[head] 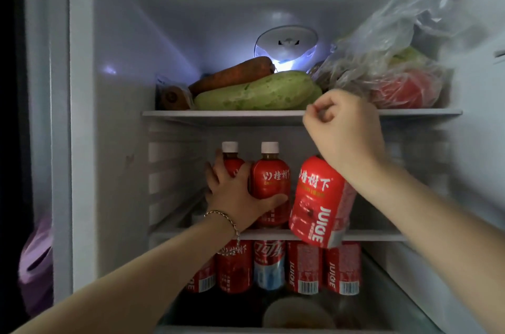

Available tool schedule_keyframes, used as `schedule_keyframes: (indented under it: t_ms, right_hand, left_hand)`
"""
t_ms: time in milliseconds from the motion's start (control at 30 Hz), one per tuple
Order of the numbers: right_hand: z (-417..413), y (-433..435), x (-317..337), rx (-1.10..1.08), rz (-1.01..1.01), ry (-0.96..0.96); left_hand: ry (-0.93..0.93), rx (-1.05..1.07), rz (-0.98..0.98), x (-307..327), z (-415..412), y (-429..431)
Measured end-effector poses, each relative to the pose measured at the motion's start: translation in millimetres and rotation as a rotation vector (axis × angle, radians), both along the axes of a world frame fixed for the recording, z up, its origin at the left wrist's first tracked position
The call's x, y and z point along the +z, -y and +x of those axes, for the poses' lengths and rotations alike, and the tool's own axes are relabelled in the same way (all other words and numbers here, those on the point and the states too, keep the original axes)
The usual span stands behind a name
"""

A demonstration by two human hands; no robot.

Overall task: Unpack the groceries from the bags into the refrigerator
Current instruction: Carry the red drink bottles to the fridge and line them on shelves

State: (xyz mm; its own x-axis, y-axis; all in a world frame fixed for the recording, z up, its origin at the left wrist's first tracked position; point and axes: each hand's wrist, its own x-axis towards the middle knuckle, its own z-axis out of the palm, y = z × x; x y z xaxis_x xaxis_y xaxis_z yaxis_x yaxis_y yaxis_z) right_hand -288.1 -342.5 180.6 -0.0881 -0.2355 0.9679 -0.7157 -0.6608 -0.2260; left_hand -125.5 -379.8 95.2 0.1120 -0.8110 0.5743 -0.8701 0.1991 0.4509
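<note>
Two red juice bottles with white caps stand on the refrigerator's middle shelf (377, 236). My left hand (235, 191) reaches in and grips them: fingers curl round the left bottle (232, 163) and the thumb lies across the second bottle (270, 180). A third red juice bottle (319, 202) hangs tilted in front of the shelf edge, its top hidden under my right hand (341, 128), which is curled in a fist over it.
The top shelf (218, 114) holds a carrot (235, 74), a pale green squash (259, 93) and a clear plastic bag of vegetables (396, 66). Several red bottles and a cola can (269, 265) stand below. A purple bag (35, 265) hangs at the left.
</note>
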Motion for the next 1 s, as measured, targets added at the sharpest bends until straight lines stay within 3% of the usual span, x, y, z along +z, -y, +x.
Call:
schedule_keyframes:
  t_ms: [233, 533, 733, 1000]
  right_hand:
    - [10.8, 17.0, -19.3, -0.139, -0.172, 0.014]
    - [7.3, 11.8, -54.2, -0.409, -0.030, -0.227]
    - [11.9, 21.8, -97.3, -0.177, 0.583, -0.209]
    - [35.2, 72.6, -71.4, -0.213, 0.910, -0.131]
  left_hand:
    - [0.008, 0.002, -0.014, -0.7, 1.3, 0.3]
    - [0.024, 0.008, -0.041, -2.2, 0.5, 1.8]
    - [-0.045, -0.049, -0.073, -5.8, 1.1, 3.2]
    - [-0.047, -0.025, 0.091, 6.4, 5.6, 30.2]
